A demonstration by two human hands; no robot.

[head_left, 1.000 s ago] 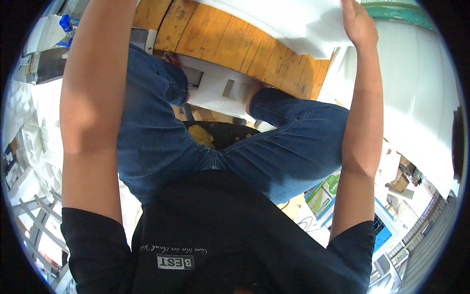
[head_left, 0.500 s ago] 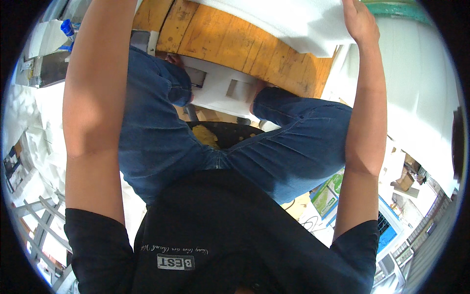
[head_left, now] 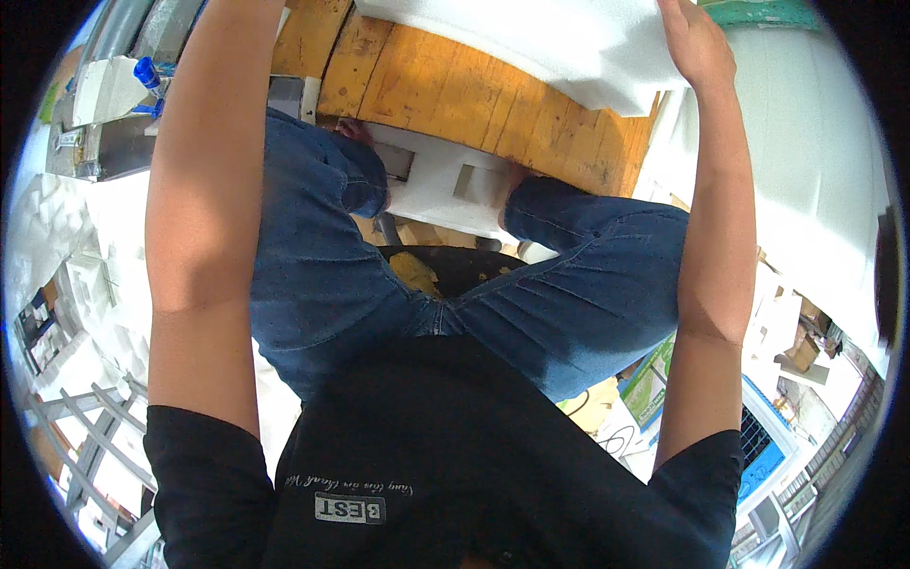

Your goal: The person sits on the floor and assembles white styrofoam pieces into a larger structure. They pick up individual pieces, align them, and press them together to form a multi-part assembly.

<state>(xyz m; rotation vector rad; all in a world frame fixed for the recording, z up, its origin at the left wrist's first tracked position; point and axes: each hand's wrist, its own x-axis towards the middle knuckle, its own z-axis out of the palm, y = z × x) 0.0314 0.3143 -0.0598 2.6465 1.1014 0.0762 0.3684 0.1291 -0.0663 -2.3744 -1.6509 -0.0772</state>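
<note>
A thick white foam block (head_left: 531,43) lies on the yellow-brown wooden table (head_left: 455,90), partly cut off by the top edge of the view. My right hand (head_left: 700,45) is at the block's right end, its thumb side against or very close to the foam. Its fingertips run out past the upper edge, so their grip is hidden. My left forearm (head_left: 209,171) reaches up past the table's left side, and the left hand lies outside the view.
Beneath the table, between my knees, is a white panel (head_left: 436,190) with rectangular recesses. A large white sheet-like surface (head_left: 806,171) stands at the right. At the left are a blue-capped item (head_left: 147,73) and white foam pieces (head_left: 90,284). Metal racks (head_left: 104,427) stand lower left.
The whole view has shifted slightly, so most things sit a little further right and lower. My right hand stays at the foam block's right end.
</note>
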